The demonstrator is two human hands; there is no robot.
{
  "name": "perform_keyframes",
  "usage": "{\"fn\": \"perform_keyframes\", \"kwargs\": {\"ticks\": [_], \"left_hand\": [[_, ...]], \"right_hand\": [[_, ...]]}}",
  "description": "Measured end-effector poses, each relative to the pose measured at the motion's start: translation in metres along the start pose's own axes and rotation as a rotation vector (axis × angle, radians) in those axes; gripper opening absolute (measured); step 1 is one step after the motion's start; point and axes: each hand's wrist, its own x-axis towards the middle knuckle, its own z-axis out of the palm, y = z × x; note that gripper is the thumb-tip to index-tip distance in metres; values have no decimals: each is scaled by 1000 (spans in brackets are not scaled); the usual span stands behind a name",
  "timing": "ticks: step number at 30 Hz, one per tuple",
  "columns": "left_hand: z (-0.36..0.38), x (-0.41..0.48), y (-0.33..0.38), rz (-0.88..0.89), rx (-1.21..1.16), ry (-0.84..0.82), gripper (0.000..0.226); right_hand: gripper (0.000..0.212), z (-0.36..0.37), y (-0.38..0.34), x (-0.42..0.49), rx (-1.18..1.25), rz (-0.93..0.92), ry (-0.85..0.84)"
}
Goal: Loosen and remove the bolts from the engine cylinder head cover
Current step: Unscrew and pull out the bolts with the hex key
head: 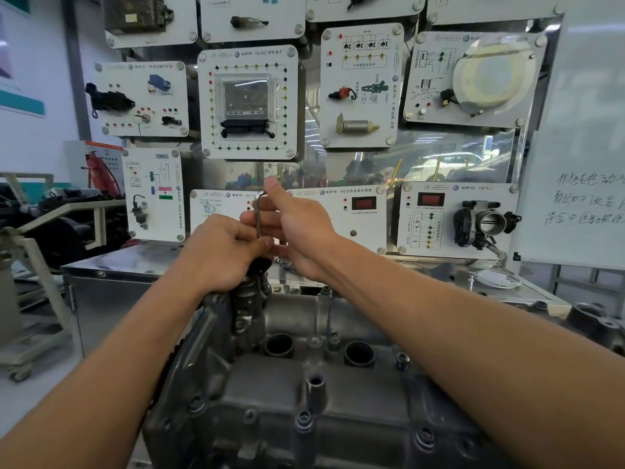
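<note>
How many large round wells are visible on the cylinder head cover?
2: left well and right well, side by side at the far end; the right forearm may hide more.

The panel (pixel 368 220) just right of the right grip (pixel 297 228) reads 冷却液温度传感器 beside a VW badge (pixel 322 192); the whiteboard (pixel 575 130) farther right bears handwritten Chinese.

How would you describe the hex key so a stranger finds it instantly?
Find the grey engine cover low in the middle. Above its far left end the two hands meet, right hand above left hand. The hex key stands upright in their grip: the only thin, dark, L-shaped rod there.
</note>
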Motion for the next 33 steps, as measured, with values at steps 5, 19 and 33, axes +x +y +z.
{"fn": "perform_keyframes", "kwargs": {"ticks": [5, 19, 33], "left_hand": [[0, 0, 2, -20, -9, 26, 23], [-2, -1, 5, 60, 90, -8, 30], [-5, -2, 6, 108, 124, -1, 25]], "right_hand": [[36, 1, 0, -3, -255, -300, 274], [32, 15, -3, -3, -333, -277, -134], [46, 15, 1, -8, -318, -352, 49]]}}
